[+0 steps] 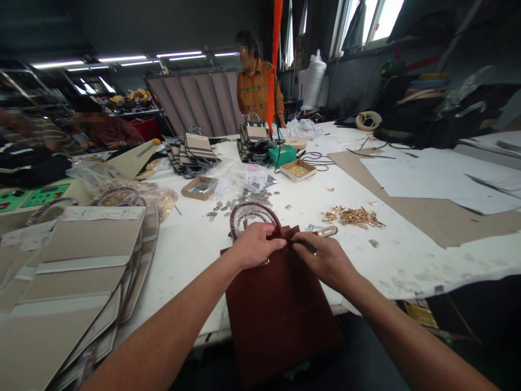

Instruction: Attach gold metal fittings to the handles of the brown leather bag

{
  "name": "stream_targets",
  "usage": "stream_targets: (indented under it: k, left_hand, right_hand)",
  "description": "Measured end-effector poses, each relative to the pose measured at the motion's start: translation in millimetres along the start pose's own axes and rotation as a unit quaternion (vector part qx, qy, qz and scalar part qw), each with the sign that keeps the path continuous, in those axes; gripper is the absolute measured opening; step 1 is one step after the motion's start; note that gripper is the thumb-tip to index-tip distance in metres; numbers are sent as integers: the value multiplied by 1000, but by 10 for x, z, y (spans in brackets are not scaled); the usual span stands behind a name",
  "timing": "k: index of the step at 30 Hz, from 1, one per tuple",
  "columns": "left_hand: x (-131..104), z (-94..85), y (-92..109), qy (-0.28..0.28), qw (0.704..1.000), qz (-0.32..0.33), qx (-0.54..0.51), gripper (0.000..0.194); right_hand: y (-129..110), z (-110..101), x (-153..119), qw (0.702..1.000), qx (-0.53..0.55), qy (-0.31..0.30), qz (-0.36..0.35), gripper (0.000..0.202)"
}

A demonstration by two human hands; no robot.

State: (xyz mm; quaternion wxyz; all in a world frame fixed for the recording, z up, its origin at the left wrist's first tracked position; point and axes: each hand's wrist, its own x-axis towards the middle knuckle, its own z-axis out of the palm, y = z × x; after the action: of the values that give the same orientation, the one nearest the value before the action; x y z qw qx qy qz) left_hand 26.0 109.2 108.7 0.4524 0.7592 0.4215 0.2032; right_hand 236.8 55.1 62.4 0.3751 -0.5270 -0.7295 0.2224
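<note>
A dark reddish-brown handbag piece [280, 315] hangs over the table's front edge, with its upper part on the tabletop. Its rounded handle [241, 213], which looks wrapped in clear plastic, loops up behind my left hand [260, 244]. That hand is closed on the bag's top edge near the handle's base, thumb pointing right. Small shiny metal fittings [265, 262] show beneath it. Across from it, my right hand [323, 255] has its fingers curled at the same top edge. A dark, slim tool with a slotted metal end [328, 231] sticks out from behind those fingers.
Gold metal fittings [354, 216] and silver plates [256, 198] lie scattered beyond the bag. Stacked beige panels [81, 239] occupy the left. Farther back are a small box [298, 170], a green box [284, 155], bag stacks and a standing person [256, 87]. White sheets [439, 174] lie right.
</note>
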Motion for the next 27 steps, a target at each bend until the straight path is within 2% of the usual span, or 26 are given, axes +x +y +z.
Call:
stream_targets:
  k: [7,10,14,15,17,19,21,23,25,27]
  left_hand:
    - [-23,76,96,17,998,4,60,19]
    - [-50,40,186,13,996,16,85,18]
    - [-93,-27,298,6,994,43,95,16]
    - [-94,-38,306,4,994,52,92,16]
    - [-72,-51,282,5,993,60,98,16]
    - [-22,-41,210,17,988,48,146,18]
    - [22,3,101,49,973,32,224,20]
    - [4,94,-33,112,949,41,291,17]
    - [-111,230,-191,204,922,86,317,23]
    - [-306,397,-375,278,897,142,312,31]
  right_hand:
    - [-21,-99,36,999,3,-37,22,17]
    - [-40,-141,55,998,39,-14,44,16]
    - [6,-190,77,994,88,35,63,60]
    - [28,-185,78,994,91,31,53,61]
    - [77,-138,77,993,108,16,38,41]
    - [128,-36,81,990,129,14,56,25]
    - [192,98,97,987,131,27,90,22]
    - [287,217,124,988,99,40,113,20]
    - [419,273,151,990,54,42,123,22]
    - [588,240,181,992,30,27,122,31]
